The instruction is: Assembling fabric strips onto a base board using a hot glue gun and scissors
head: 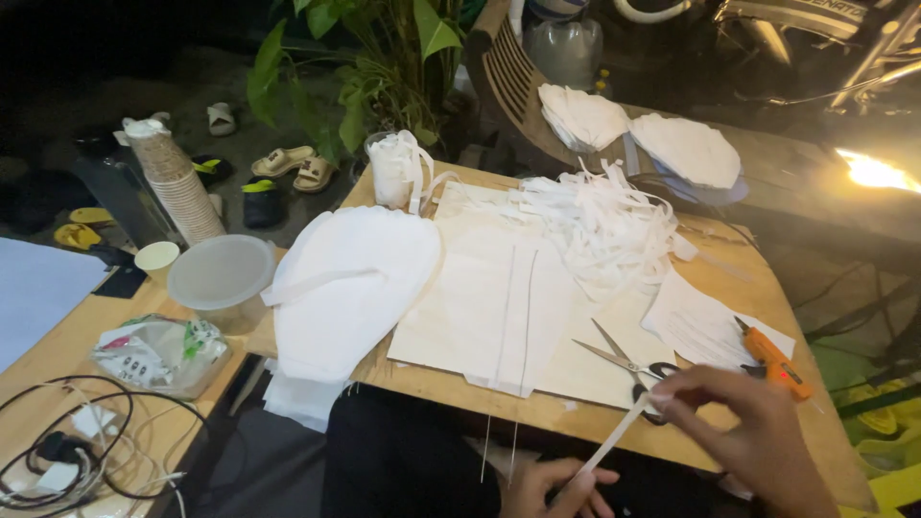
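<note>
While we look down at the counter [460,388], our right hand [748,432] pinches the upper end of a thin white strip [606,443] and our left hand [556,489] pinches its lower end, so the strip runs taut and slanted between them, just off the near edge of the counter. Both grips are closed on that strip; the left hand sits low in the view, partly cut off by the frame.

Scissors [628,364] lie on the counter with the blades apart, just beside the right hand, and an orange glue gun [772,363] rests on a sheet of paper to their right. A large heap of cut white strips [600,221] is piled at the far middle of the counter, and a clear cup [395,171] at the far left corner holds more of them.

As we judge it, much of the cutting is already done. Large white sheets [499,288] lie flat in the middle, with a stack of rounded white pieces [350,278] at the left edge and two more such stacks [686,149] on the bench behind. We cannot tell whether any strip has been fixed to any piece; only one strip is in hand, so most of the joining looks to remain.
</note>
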